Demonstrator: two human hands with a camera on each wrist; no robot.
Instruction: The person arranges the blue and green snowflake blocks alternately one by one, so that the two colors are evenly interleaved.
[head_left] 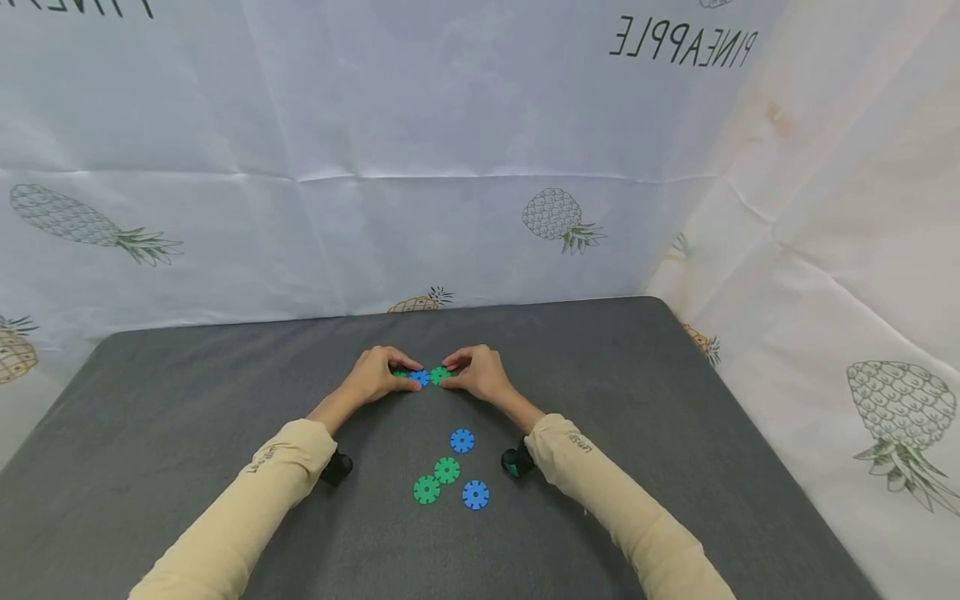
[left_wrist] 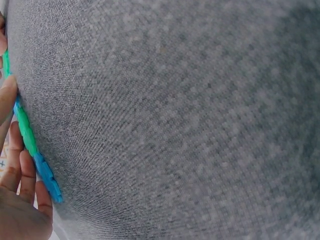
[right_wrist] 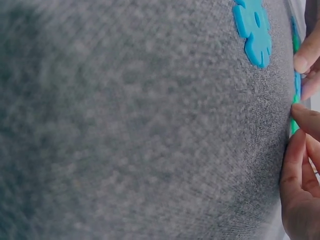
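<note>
Toward the far side of the table, notched plastic discs stand in a joined row. My left hand (head_left: 371, 377) pinches a blue disc (head_left: 419, 377) between thumb and fingers. From the other side, my right hand (head_left: 483, 374) pinches a green disc (head_left: 439, 376) whose edge meets that blue one. Behind my left fingers the row carries on with another green disc (left_wrist: 26, 132) and an end blue disc (left_wrist: 47, 177), best seen in the left wrist view; in the head view that hand covers most of this stretch.
Nearer the body lie loose discs: a blue one (head_left: 462, 441), two green ones (head_left: 447, 470) whose edges meet, and another blue one (head_left: 476, 495). Dark grey cloth covers the table (head_left: 360, 525). A white pineapple-print curtain (head_left: 420, 242) hangs at its far edge.
</note>
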